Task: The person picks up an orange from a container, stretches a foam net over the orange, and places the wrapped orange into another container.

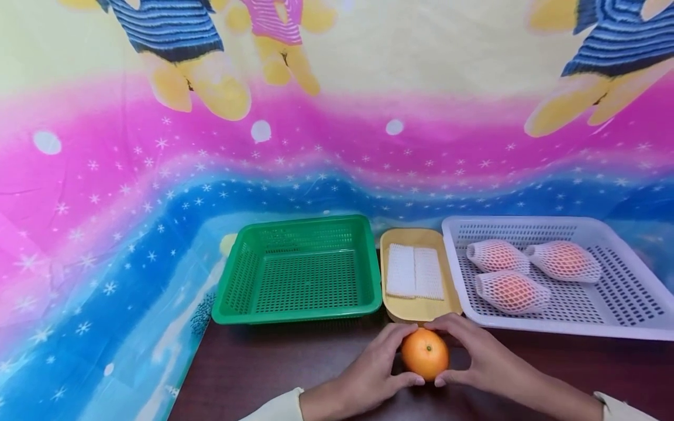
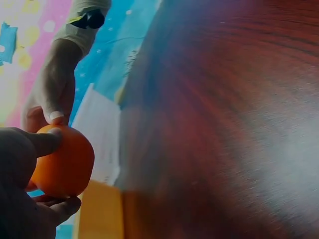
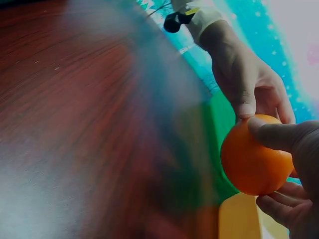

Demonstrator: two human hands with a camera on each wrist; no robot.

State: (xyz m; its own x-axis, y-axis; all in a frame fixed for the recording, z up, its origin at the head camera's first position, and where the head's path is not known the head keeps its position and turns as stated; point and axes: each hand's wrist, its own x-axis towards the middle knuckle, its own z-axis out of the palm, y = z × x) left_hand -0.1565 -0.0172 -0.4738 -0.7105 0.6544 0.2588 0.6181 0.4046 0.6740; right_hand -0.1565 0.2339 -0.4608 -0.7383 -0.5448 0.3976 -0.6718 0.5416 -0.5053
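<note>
An orange (image 1: 425, 354) with its green stem spot showing is held between both hands in front of the yellow tray. My left hand (image 1: 371, 369) grips its left side, thumb at the near edge and fingers at the far edge. From the right, my right hand (image 1: 485, 358) grips it the same way. In the left wrist view the orange (image 2: 67, 162) has both thumbs on it, with fingertips beneath. White foam net sleeves (image 1: 415, 272) lie flat in the yellow tray (image 1: 416, 235) just beyond the hands.
At the back left stands a green plastic basket (image 1: 300, 317). A white basket (image 1: 558, 327) at the right holds three fruits in foam nets (image 1: 513, 291). The dark wooden table (image 1: 253, 362) runs under everything, and a colourful printed cloth (image 1: 337, 140) hangs behind.
</note>
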